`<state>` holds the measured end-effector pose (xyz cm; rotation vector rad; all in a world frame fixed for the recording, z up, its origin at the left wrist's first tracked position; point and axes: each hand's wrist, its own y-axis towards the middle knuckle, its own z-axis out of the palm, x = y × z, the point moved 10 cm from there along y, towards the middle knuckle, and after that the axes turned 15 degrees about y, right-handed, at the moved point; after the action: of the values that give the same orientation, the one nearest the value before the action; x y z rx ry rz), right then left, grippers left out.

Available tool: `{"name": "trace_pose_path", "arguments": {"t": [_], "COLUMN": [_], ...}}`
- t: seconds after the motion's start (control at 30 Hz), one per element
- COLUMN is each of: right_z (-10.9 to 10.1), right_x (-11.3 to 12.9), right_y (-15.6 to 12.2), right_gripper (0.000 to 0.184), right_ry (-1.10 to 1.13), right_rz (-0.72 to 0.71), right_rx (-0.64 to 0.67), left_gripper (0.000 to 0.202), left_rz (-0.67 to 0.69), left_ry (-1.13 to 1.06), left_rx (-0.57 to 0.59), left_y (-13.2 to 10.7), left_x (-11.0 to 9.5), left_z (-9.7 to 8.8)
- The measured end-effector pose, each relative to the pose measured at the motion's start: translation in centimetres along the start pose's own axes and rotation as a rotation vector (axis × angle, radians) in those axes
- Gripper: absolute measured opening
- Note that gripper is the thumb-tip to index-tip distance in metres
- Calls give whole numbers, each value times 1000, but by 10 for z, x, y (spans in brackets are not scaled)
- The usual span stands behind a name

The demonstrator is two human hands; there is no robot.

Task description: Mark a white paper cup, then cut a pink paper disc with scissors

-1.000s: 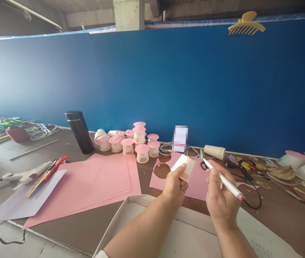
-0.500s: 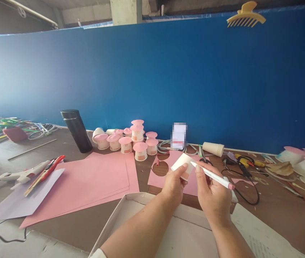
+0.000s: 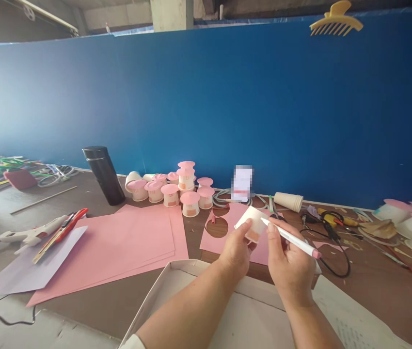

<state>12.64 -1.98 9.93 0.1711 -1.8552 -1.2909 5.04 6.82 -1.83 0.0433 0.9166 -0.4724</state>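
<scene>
Clamps a small white paper cup [image 3: 252,225], tilted on its side, between thumb and fingers of the left hand [image 3: 237,252]; grips a white marker [image 3: 289,238] with a pink end in the closed right hand [image 3: 289,269], tip right at the cup, contact unclear. Just beyond both hands, a pink sheet [image 3: 209,246] with round holes; beneath the wrists, a cardboard box [image 3: 177,265] rim. Farther ahead-left of the left hand, pink-topped cups [image 3: 170,193] and a black flask [image 3: 104,175].

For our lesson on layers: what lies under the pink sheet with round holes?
Through the holes in the pink sheet the brown table shows; anything else beneath is covered.
</scene>
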Motion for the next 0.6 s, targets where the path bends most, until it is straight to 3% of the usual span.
{"name": "trace_pose_path", "arguments": {"t": [0.6], "right_z": [-1], "right_x": [2], "right_y": [2], "right_gripper": [26], "right_ry": [-74], "right_rz": [14], "right_rx": [2], "left_gripper": [45], "left_rz": [-33], "left_ry": [11], "left_rx": [-41], "left_y": [0], "left_x": [2], "left_z": [-3]}}
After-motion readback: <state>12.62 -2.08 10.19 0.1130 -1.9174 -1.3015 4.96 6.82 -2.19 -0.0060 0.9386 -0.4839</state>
